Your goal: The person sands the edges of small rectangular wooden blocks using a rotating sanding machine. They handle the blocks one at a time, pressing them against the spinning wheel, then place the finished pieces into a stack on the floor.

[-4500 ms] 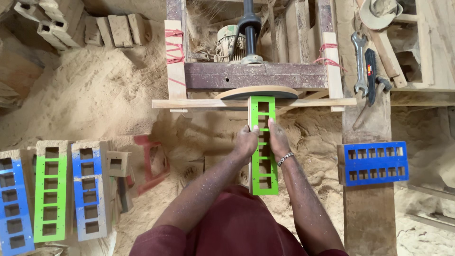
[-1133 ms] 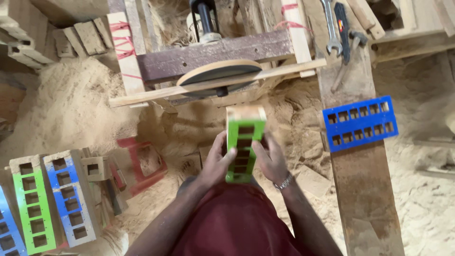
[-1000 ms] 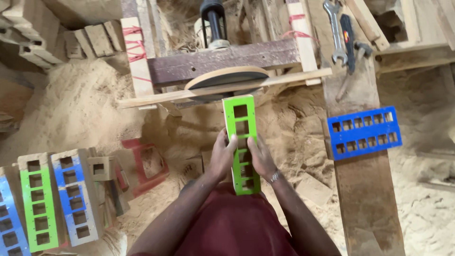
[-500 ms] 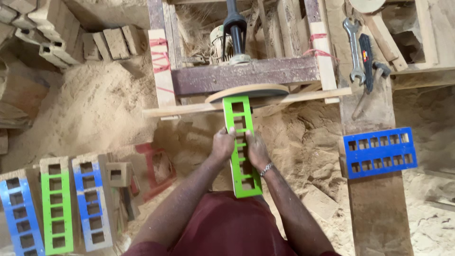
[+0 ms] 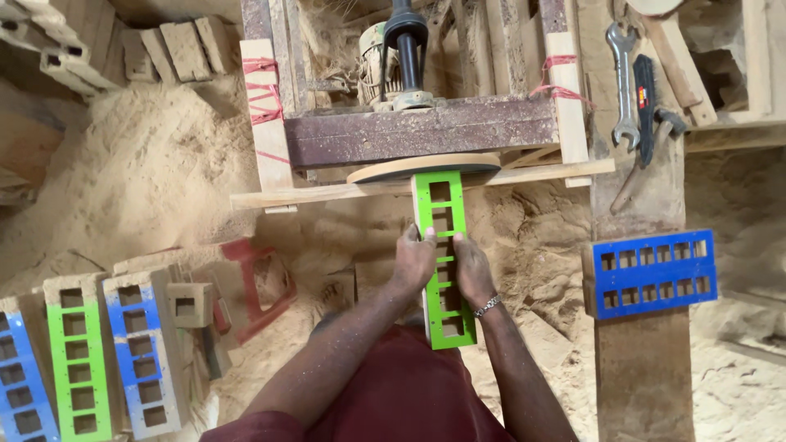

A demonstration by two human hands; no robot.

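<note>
Sawdust (image 5: 139, 172) blankets the floor around a wooden machine frame (image 5: 417, 135) at top centre, its round sanding disc (image 5: 422, 166) lying flat beneath the motor (image 5: 393, 61). At centre frame, a green slotted panel (image 5: 444, 254) – a long strip with square cut-outs – points its far end against the disc. The left hand (image 5: 413, 260) and right hand (image 5: 473, 270) each keep a closed grip on the panel's long edges. A blue slotted panel (image 5: 651, 272) rests on a plank at right; a spanner (image 5: 624, 82) lies at upper right.
</note>
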